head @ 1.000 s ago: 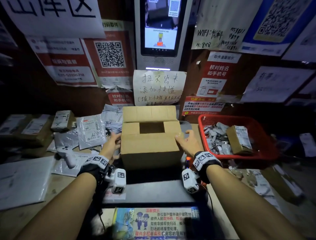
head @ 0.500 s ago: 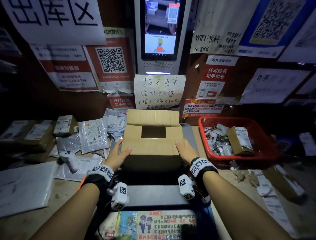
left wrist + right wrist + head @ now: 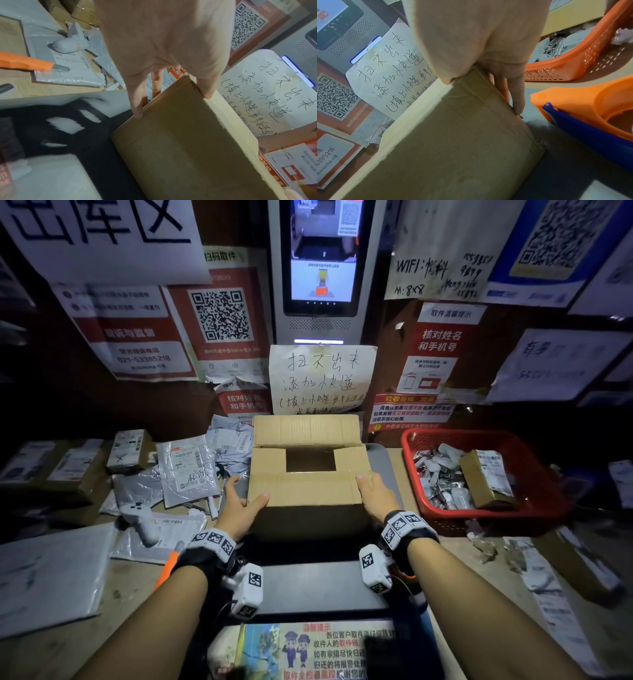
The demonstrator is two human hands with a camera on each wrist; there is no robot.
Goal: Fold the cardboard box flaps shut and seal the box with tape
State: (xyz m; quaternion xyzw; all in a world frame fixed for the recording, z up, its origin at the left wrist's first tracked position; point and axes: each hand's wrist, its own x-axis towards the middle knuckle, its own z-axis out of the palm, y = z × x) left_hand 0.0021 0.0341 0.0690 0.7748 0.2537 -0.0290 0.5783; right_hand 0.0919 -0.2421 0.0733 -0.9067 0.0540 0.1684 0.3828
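With the cardboard box (image 3: 308,484) in the middle of the worktop (image 3: 445,559), the left hand (image 3: 239,505) and right hand (image 3: 375,496) grip its near corners, thumbs holding the near flap down, so the upright far flap (image 3: 306,429) should be folded next while the person keeps this pressure.

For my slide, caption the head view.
Both hands, left and right, hold the box, far flap still up.
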